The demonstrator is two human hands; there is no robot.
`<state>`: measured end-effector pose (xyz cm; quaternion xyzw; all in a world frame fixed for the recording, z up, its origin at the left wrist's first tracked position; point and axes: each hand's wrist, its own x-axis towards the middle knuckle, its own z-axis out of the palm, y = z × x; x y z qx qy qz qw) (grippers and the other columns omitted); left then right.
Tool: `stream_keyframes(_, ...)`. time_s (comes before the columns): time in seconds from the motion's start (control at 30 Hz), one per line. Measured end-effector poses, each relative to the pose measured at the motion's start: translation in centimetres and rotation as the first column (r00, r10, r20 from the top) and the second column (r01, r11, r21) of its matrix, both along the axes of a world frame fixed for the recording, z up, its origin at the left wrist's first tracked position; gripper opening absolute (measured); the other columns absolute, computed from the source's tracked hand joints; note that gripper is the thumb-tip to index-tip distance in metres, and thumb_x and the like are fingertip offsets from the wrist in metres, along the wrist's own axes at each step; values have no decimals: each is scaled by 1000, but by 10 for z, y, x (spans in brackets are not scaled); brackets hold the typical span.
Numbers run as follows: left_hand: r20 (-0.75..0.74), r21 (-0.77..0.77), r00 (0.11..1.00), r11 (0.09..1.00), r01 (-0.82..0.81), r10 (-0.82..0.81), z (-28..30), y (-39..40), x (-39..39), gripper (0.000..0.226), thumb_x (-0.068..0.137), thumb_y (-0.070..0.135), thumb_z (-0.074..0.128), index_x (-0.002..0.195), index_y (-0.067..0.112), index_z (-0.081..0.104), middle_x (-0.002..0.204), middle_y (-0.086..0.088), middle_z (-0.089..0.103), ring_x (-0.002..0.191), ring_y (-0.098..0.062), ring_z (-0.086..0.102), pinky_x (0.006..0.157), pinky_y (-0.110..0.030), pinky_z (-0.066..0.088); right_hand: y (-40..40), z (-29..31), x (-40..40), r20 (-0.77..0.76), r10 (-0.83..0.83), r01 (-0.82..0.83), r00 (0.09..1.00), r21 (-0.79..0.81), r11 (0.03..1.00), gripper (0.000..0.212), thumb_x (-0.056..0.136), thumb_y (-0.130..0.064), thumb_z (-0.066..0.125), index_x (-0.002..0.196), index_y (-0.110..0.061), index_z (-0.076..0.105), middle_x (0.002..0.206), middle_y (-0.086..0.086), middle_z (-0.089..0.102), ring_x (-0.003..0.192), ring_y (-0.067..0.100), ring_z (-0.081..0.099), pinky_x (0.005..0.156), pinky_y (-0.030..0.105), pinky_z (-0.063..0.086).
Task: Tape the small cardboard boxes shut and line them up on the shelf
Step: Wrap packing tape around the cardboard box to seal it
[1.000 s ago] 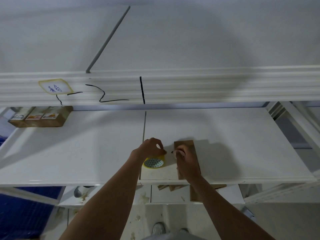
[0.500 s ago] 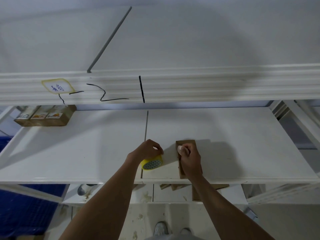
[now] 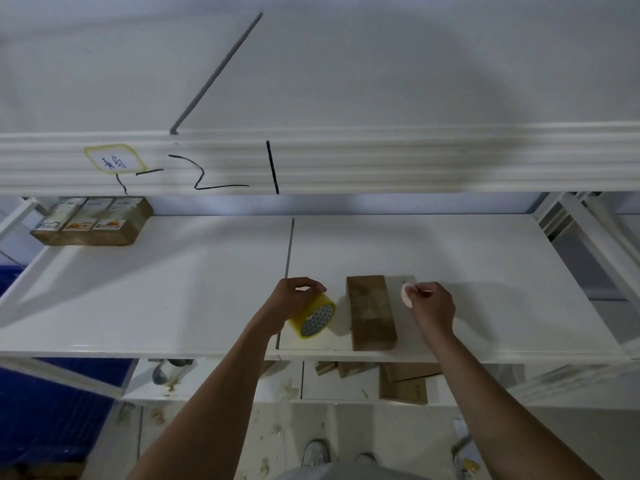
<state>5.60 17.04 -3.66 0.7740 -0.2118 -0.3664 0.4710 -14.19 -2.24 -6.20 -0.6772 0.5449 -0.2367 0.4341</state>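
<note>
Nearest the camera, two shoes (image 3: 317, 452) stood on a speckled, stained floor (image 3: 214, 441). Below the working shelf, a lower shelf (image 3: 221, 389) carried a few loose cardboard pieces (image 3: 403, 382) lying flat and overlapping, and a grey rounded object (image 3: 162, 374) too dim to identify. On the front part of the white shelf (image 3: 138, 299), the left hand (image 3: 289, 299) gripped a roll of yellow tape (image 3: 313, 318), fingers curled over its top, the roll tipped so its honeycomb-patterned core faced the camera. Just right of the roll, apart from it, one small cardboard box (image 3: 370, 311) lay flat with flaps closed, long axis running front to back, its near end close to the shelf's front edge. Whether tape already lay across it could not be told. Right of the box, not touching it, the right hand (image 3: 433, 306) pinched a small pale pink disc-like item (image 3: 406, 294) between thumb and fingers; what it was could not be made out. Farther back at the left rear corner, three boxes (image 3: 91, 221) stood side by side touching, each with a printed label on top. Above, the ribbed front rail (image 3: 415, 161) of the upper shelf bore a yellow-edged tag (image 3: 114, 160) and black marker lines (image 3: 221, 171).
</note>
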Motion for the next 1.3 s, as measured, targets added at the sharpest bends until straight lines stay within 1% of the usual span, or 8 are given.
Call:
stream_keyframes(0.23,8,-32,998,998,-54,55,7,-4,-16,17,99,20,60,99,18,77,101,9,69,88,-15,65,70,-29,57,-12,-27,-22,-401,127,-159,907,-47,986,32,90,-31,71,72,-4,73,61,6,66,58,20,63,49,22,36)
stream_keyframes(0.33,3,-41,996,995,-86,86,9,-4,-23,16,99,20,60,97,19,76,107,3,69,91,-18,65,69,-29,56,-14,-21,-18,-511,43,-104,859,-92,990,36,87,-41,71,90,-4,72,82,12,68,79,29,65,63,26,44)
stream_keyframes(0.4,13,-50,994,993,-104,105,10,-2,-27,15,99,19,61,95,20,76,111,0,68,95,-21,65,69,-28,56,-8,-1,-8,-467,-6,-105,884,-212,971,37,93,-37,66,109,-4,67,106,18,68,99,34,63,79,34,46)
stream_keyframes(0.5,20,-85,991,988,-130,132,11,0,-35,18,99,16,59,94,20,76,112,0,68,98,-23,65,76,-36,58,15,36,17,-200,303,-343,932,-214,915,31,98,-35,62,109,-7,67,104,7,70,95,21,64,80,28,47)
stream_keyframes(0.67,49,-112,984,980,-167,173,18,6,-46,12,97,18,64,95,18,76,102,0,73,92,-22,70,73,-30,61,59,68,50,-161,725,-733,669,17,680,35,94,-43,65,112,-15,75,108,-3,72,94,11,63,83,28,53)
stream_keyframes(0.9,8,-35,993,992,-121,122,23,29,-46,16,97,26,63,107,24,75,108,-4,72,97,-25,70,86,-41,61,81,66,60,-152,647,-658,747,-24,753,16,91,-24,73,94,-9,80,82,-1,71,66,5,59,54,12,41)
stream_keyframes(1.03,-248,-47,968,998,-52,39,21,51,-41,42,92,13,70,132,15,61,115,-10,70,101,-25,71,84,-36,60,91,66,70,-172,645,-655,744,1,756,12,86,-20,79,89,-9,81,77,-1,70,66,6,60,56,14,45)
stream_keyframes(1.3,-251,37,956,988,-147,152,0,93,-40,30,88,18,76,113,16,61,90,-15,68,73,-24,71,70,-37,61,139,57,87,-295,688,-725,663,-21,689,10,83,-15,82,85,-5,80,88,7,76,86,18,72,76,24,56)
